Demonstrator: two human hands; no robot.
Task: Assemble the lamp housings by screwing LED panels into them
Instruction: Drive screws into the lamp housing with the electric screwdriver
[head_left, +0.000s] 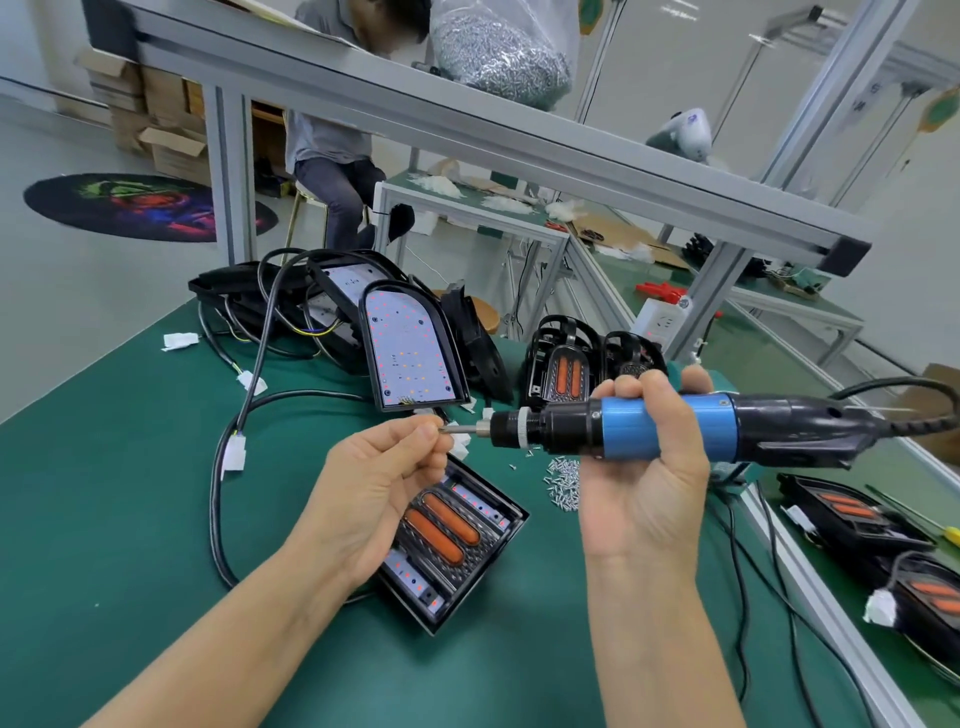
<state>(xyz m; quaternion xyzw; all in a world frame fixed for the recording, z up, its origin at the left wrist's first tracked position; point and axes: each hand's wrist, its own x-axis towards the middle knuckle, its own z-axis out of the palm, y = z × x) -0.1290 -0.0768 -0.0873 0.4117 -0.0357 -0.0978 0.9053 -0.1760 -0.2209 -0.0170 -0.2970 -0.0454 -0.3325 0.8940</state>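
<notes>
My right hand (644, 467) grips a blue and black electric screwdriver (670, 428), held level with its bit pointing left. My left hand (384, 478) pinches the tip of the bit, where a small screw seems to sit; I cannot make it out clearly. Under my left hand lies a black lamp housing (467, 551) with orange lenses and an LED panel inside. A pile of small screws (563, 480) lies on the green mat (130, 493) between my hands. Further back, another housing with a white LED panel (408, 345) leans upright.
More black housings and cables (291, 306) are heaped at the back left, and several housings (576, 364) stand behind the screwdriver. Finished units (883, 519) lie at the right. An aluminium frame rail (467, 124) crosses overhead with a bag of screws (498, 52). A person (337, 150) sits beyond.
</notes>
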